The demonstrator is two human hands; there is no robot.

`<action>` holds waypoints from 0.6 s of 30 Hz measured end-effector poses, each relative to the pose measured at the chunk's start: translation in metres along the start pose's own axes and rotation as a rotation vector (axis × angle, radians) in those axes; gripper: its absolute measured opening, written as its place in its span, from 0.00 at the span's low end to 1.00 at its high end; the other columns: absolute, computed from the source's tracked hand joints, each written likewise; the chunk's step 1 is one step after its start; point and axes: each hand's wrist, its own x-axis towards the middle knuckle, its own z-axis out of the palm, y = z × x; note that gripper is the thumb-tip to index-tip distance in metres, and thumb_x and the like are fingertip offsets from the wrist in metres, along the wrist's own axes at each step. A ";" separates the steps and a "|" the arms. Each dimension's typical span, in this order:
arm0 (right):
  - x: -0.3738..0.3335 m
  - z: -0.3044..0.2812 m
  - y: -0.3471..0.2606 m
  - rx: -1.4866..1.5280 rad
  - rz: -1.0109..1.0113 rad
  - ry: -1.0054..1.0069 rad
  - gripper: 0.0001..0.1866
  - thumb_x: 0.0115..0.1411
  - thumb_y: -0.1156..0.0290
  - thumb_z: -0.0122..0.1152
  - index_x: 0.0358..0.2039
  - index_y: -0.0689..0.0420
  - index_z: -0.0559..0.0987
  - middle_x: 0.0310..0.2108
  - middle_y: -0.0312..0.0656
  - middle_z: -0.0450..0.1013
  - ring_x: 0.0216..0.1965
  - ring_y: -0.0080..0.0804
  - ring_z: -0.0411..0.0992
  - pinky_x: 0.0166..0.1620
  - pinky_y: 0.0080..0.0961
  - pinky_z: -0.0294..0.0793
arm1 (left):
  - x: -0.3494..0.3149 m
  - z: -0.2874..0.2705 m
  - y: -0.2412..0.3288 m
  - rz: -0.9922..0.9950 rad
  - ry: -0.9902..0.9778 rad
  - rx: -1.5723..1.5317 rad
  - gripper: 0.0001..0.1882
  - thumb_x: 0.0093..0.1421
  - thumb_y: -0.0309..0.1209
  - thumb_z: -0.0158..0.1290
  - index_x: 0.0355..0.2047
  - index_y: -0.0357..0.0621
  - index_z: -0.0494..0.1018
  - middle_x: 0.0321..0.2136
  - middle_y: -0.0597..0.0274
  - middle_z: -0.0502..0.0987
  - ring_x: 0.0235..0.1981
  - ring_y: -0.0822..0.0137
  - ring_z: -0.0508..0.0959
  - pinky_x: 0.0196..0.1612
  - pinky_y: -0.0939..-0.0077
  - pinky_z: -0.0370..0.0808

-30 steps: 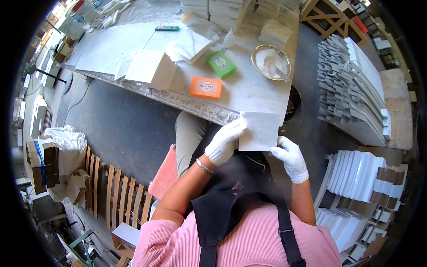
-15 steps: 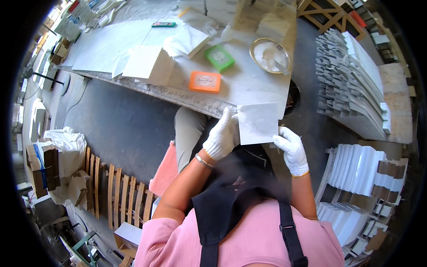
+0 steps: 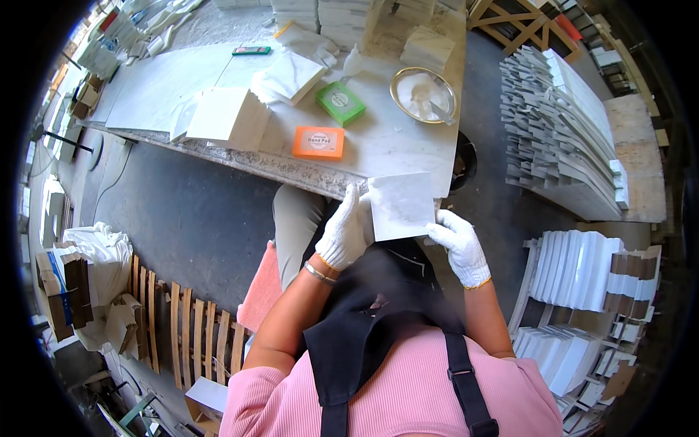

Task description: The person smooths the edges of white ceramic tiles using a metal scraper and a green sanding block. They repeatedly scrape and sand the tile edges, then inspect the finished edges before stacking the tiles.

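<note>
A square white stone tile [image 3: 403, 207] is held up in front of my body, near the table's front edge. My left hand [image 3: 345, 231], in a white knit glove, grips its left side, with the thumb pointing up and the fingers partly behind it. At the lower right corner my gloved right hand [image 3: 459, 246] pinches the tile. On the table beyond lie an orange hand pad [image 3: 318, 142] and a green hand pad [image 3: 340, 103]. A stack of white tiles [image 3: 222, 118] stands left of them.
A gold-rimmed bowl [image 3: 422, 95] of white paste with a scraper sits at the table's right. Behind the pads are more tiles [image 3: 290, 78], a loose glove [image 3: 309, 45] and a green box [image 3: 251, 50]. Stone slabs [image 3: 561, 131] stand at right; a wooden pallet [image 3: 195, 335] is lower left.
The whole view has shifted slightly, so the table and my body appear further left. Both hands keep the same hold on the tile.
</note>
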 end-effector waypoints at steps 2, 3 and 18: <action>0.001 0.000 0.000 -0.014 -0.001 -0.002 0.12 0.63 0.65 0.61 0.33 0.64 0.77 0.29 0.36 0.74 0.32 0.20 0.71 0.40 0.21 0.71 | -0.001 -0.002 0.000 -0.004 -0.007 0.001 0.48 0.68 0.65 0.36 0.68 0.29 0.54 0.66 0.48 0.63 0.67 0.56 0.65 0.69 0.62 0.59; 0.001 0.000 0.001 -0.015 0.000 -0.001 0.13 0.63 0.65 0.61 0.33 0.64 0.77 0.29 0.36 0.74 0.32 0.20 0.71 0.40 0.21 0.71 | -0.001 -0.003 0.000 -0.004 -0.011 0.003 0.48 0.68 0.65 0.36 0.68 0.29 0.54 0.66 0.49 0.63 0.67 0.57 0.65 0.69 0.62 0.59; 0.018 -0.009 -0.010 -0.145 -0.081 0.034 0.11 0.65 0.68 0.61 0.42 0.64 0.80 0.33 0.37 0.75 0.37 0.21 0.71 0.45 0.22 0.71 | 0.013 -0.005 -0.002 0.153 0.172 0.182 0.23 0.62 0.29 0.59 0.55 0.36 0.70 0.45 0.63 0.77 0.45 0.71 0.77 0.52 0.75 0.74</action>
